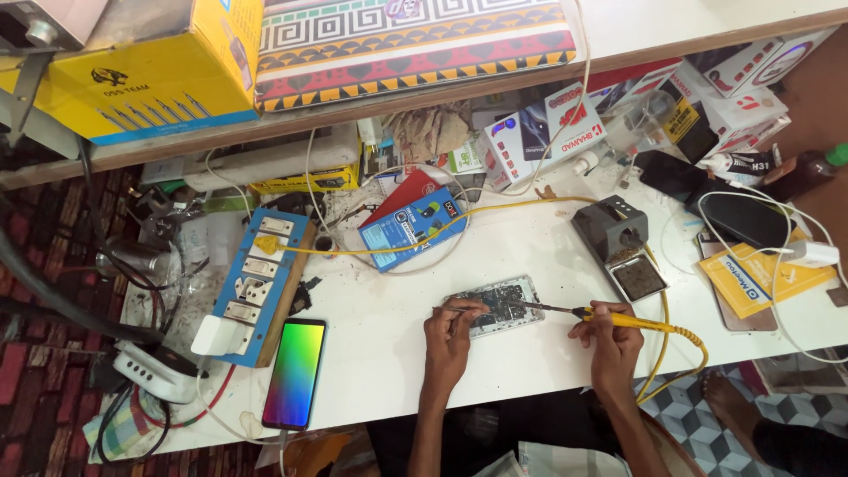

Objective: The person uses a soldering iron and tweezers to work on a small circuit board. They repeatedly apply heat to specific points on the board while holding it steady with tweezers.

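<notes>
An opened phone (500, 303) with its circuit board exposed lies on the white table (389, 353). My left hand (449, 334) rests at its left edge and pinches thin metal tweezers (463, 306) over the board. My right hand (608, 336) grips a yellow-handled soldering iron (609, 318); its dark tip reaches left onto the board. A yellow cable (664, 353) runs from the iron and loops off the table's front edge.
A grey soldering iron stand (618, 243) sits right of the phone. A lit phone with a rainbow screen (295, 373) lies front left beside a blue switch board (256, 283). Boxes and cables crowd the back; a yellow booklet (760, 276) lies right. Someone's bare foot (733, 408) rests on the tiled floor.
</notes>
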